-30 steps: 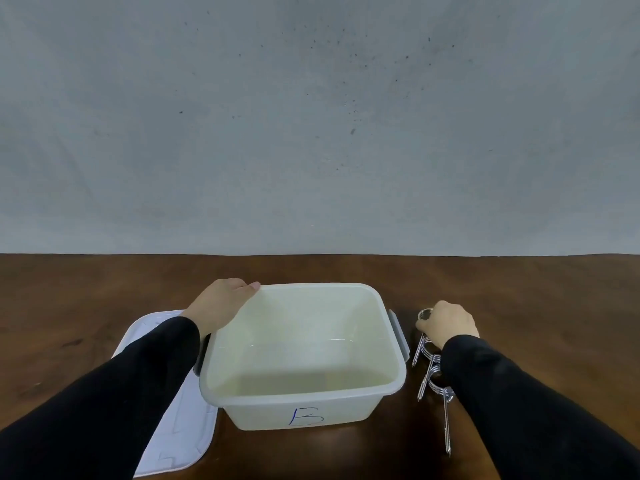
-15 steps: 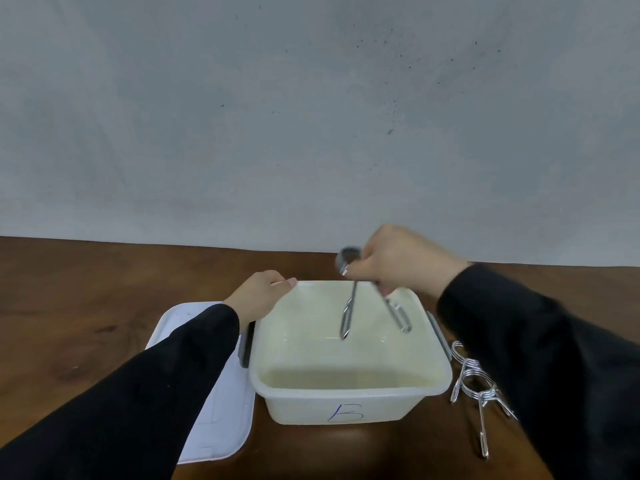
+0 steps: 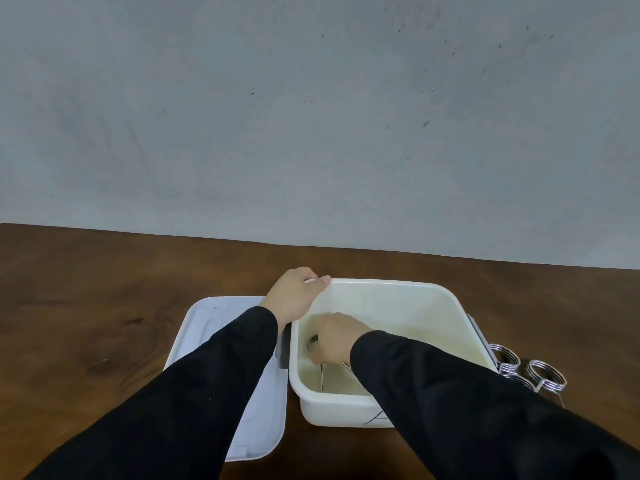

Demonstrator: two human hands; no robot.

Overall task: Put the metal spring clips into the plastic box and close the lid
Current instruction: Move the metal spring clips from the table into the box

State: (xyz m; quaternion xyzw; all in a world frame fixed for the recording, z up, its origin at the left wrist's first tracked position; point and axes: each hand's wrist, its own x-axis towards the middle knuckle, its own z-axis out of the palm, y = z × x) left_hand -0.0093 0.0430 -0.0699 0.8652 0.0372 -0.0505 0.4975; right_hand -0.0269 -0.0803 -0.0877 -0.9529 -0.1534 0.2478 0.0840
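Your right hand (image 3: 334,339) reaches down inside the plastic box (image 3: 398,299), fingers pinching a spring clip (image 3: 313,342) near the bottom, while your left hand (image 3: 294,294) grips the box's far-left rim.

The scene is lit evenly and softly from above; no hard shadows are cast. A faint sheen is seen on the wooden counter (image 3: 104,306), with small glints on the metal clips (image 3: 533,374). The counter's far edge is tilted and slightly bowed by the wide lens. Focus is slightly soft throughout.
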